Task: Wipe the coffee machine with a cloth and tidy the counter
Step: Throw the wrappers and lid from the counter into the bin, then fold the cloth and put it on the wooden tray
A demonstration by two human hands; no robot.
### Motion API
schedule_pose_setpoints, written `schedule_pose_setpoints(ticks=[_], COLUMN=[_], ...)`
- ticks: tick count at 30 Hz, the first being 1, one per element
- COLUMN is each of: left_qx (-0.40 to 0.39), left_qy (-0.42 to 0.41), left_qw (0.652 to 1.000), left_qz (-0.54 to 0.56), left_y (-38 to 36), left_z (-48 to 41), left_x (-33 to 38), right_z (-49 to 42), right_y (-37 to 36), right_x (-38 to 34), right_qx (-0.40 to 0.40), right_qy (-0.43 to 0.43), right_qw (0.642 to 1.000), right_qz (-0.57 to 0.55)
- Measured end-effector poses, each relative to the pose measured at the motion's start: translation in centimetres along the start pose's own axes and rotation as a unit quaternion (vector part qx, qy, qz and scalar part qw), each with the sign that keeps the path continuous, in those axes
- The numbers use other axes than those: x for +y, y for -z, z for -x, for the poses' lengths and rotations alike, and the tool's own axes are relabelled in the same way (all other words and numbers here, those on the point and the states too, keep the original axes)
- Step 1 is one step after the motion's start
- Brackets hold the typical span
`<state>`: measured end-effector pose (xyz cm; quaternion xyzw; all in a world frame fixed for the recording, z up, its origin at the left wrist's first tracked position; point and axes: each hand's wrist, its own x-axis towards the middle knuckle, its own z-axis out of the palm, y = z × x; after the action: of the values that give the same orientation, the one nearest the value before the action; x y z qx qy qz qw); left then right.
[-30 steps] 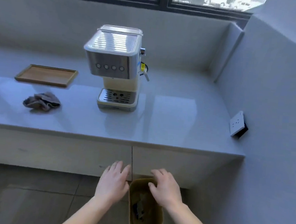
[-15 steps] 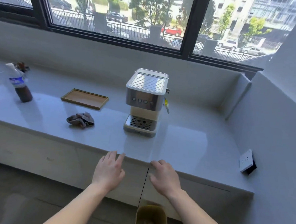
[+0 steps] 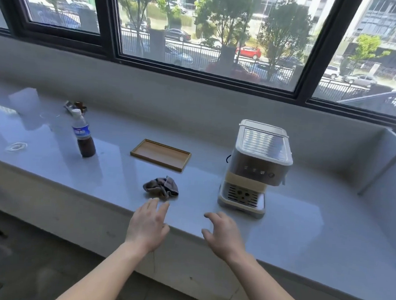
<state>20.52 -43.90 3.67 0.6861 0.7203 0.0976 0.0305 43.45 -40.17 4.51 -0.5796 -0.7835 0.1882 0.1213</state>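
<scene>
Hovering over the front edge of the pale bench (image 3: 304,230), the left hand (image 3: 148,226) is palm down with its fingers straight and close together, holding nothing. Its fingertips lie just short of the crumpled grey-brown cloth (image 3: 161,187), not touching it as far as the view shows. The right hand (image 3: 221,235) is beside it, also palm down and empty. Its fingers are loosely spread and a little bent, just in front of the coffee machine's base and apart from it.

The cloth lies bunched on the bench, between the front edge and a shallow wooden tray (image 3: 160,154), which sits flat behind it. The coffee machine (image 3: 256,168) stands upright to the right of the cloth, apart from it. It has a steel body with a ribbed top, a row of buttons on its face, a cream lower part and a slotted drip plate at the bottom.

Well to the left, a plastic bottle (image 3: 83,134) stands upright, with a white cap, a blue label and dark liquid in its lower part. Behind the bottle lie some small brown and silver things (image 3: 77,106), too blurred to name, perhaps wrappers. A dark-framed window (image 3: 111,15) runs along the wall behind the bench.
</scene>
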Motion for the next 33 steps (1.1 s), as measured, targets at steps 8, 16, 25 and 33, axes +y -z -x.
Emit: schedule_pose_setpoints(ticks=[8,16,25,33], left_qx=[0.000,-0.056,-0.195,-0.214], left_qy=[0.000,0.039,0.034,-0.042], left_qw=[1.000,0.998,0.980,0.970], left_qz=[-0.011,-0.014,0.035,0.104], left_y=[0.3,-2.8,-5.9,-7.2], left_z=[-5.1,-12.9,-18.0,-20.8], left_x=[-4.4,-7.3,-10.8,-13.7], right_z=[-7.1,-17.3,-24.1,-26.5], right_y=[-1.8,-4.5,-8.1,-10.9], right_x=[-2.8,-3.1,-4.6,-5.6], right_qx=[-0.018,-0.067,-0.148,-0.155], right_qy=[0.020,0.048,0.095,0.092], right_qw=[1.000,0.996,0.984,0.983], right_qz=[-0.003,0.013,0.011,0.037])
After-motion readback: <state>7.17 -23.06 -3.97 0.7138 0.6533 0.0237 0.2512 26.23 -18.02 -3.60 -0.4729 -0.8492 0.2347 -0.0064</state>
